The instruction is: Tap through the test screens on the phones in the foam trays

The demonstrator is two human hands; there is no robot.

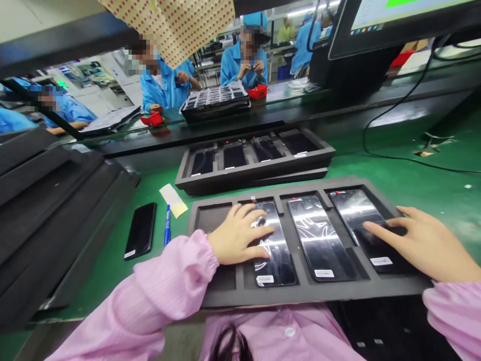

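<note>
Both hands' grips lie spread, left hand (240, 235) on second phone (272, 245), right hand (424, 243) seemingly touching fourth phone (366, 225).

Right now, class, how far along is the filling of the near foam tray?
Done: three phones lie in slots of the near tray. In hand: the left hand presses the left phone; the right hand touches the right phone. Left: the leftmost slot is empty, and a loose phone lies on the mat.

We see our left hand (238, 235) lying flat on the left phone (272, 245) in the near foam tray (225, 293), and our right hand (424, 243) touching the right phone (361, 220). A middle phone (319, 238) lies between them.
</note>
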